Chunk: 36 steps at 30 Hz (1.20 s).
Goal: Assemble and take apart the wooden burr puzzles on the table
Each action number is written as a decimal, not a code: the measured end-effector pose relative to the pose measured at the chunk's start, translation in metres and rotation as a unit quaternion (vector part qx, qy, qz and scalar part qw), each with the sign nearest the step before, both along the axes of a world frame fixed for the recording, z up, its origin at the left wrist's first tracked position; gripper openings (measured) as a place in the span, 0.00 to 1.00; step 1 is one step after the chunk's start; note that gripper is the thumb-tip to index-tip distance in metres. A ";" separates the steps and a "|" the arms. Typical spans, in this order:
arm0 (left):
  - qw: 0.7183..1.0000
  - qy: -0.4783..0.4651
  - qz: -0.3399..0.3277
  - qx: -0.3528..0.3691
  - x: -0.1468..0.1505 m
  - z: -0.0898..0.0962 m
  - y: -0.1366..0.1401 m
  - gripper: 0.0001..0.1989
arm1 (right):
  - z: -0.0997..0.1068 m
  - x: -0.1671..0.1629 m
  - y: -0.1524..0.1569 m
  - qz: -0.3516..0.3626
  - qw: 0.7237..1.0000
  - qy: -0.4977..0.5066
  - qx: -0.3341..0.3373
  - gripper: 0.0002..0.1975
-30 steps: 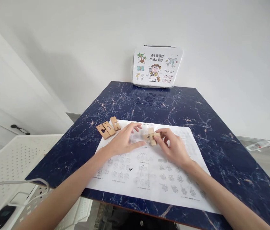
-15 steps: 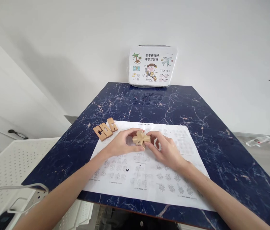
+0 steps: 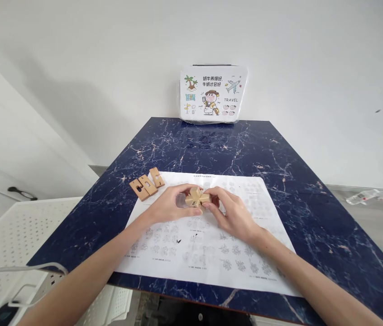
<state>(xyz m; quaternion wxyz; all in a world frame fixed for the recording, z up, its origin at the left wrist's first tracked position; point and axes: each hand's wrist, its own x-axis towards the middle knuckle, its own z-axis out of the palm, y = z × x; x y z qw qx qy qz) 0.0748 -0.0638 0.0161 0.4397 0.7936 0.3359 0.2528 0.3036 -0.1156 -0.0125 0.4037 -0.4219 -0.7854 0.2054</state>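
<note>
Between my two hands is a pale wooden interlocking puzzle (image 3: 196,197), a cross-like cluster of pieces held just above a printed sheet. My left hand (image 3: 171,202) grips it from the left, thumb at the near side and fingers behind. From the right, my right hand (image 3: 232,210) pinches an arm of the puzzle between thumb and fingertips. Dark marks show on its near face. Beyond my left hand lie three flat brown wooden pieces with cut-outs: one marked 1 (image 3: 143,194), one marked 2 (image 3: 151,189) and another (image 3: 158,178).
The printed sheet (image 3: 212,271) bears rows of small diagrams and lies on a blue marbled table (image 3: 212,156). A white case with cartoon prints (image 3: 212,97) stands against the wall. At left are a white perforated rack (image 3: 42,217) and a pale cable (image 3: 18,268).
The puzzle has turned slightly in my fingers, with its upper piece tilted differently. Both hands keep their hold. The whole view has shifted a little.
</note>
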 end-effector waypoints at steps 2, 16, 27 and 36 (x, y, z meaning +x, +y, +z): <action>1.000 -0.003 0.000 -0.003 0.000 0.000 0.000 0.27 | 0.000 0.000 0.000 0.003 1.000 0.006 -0.003 0.09; 0.992 -0.102 -0.032 -0.063 -0.002 -0.003 0.003 0.33 | -0.005 -0.001 0.004 -0.010 0.999 -0.047 -0.009 0.13; 0.996 -0.076 -0.007 -0.048 0.002 0.003 -0.002 0.28 | -0.005 0.001 0.003 -0.059 0.998 -0.028 0.024 0.12; 0.987 -0.118 -0.035 -0.107 -0.002 -0.008 0.004 0.33 | -0.002 0.001 0.005 -0.038 0.995 -0.007 0.097 0.10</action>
